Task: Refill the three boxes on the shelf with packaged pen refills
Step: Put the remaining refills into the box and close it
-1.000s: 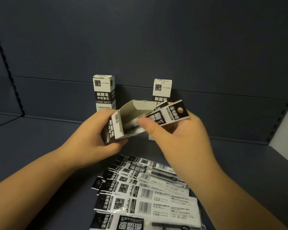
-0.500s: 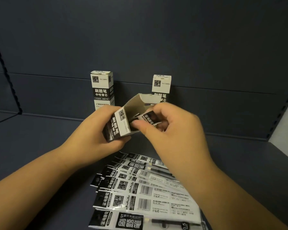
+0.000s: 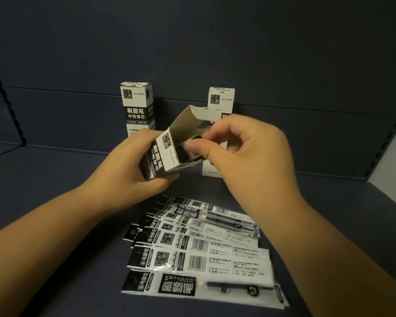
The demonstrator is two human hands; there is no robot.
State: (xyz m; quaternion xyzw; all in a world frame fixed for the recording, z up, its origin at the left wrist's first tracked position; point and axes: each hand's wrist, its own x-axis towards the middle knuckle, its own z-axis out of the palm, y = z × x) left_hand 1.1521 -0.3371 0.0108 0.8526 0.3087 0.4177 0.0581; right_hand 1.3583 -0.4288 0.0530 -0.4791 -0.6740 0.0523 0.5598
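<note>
- The dark shelf (image 3: 55,184) carries everything; two boxes stand upright against its back wall, the left standing box (image 3: 136,106) and the right standing box (image 3: 222,99), well apart.
- A fan of packaged refills (image 3: 199,255) lies flat on the shelf below the forearms, overlapping one another, waiting to be loaded.
- The left hand (image 3: 133,170) grips the open box (image 3: 167,154), fingers curled round its body, holding it tilted above the shelf with the flap raised and the mouth turned to the right.
- The right hand (image 3: 245,156) pinches the top of one refill packet (image 3: 188,152) between thumb and forefinger.
- A second ago that packet stood well out of the mouth; now only its black header shows, so it has slid almost fully in.
- My reading: this insertion is nearly finished, but most packets remain on the shelf, so the refill is at an early stage.
</note>
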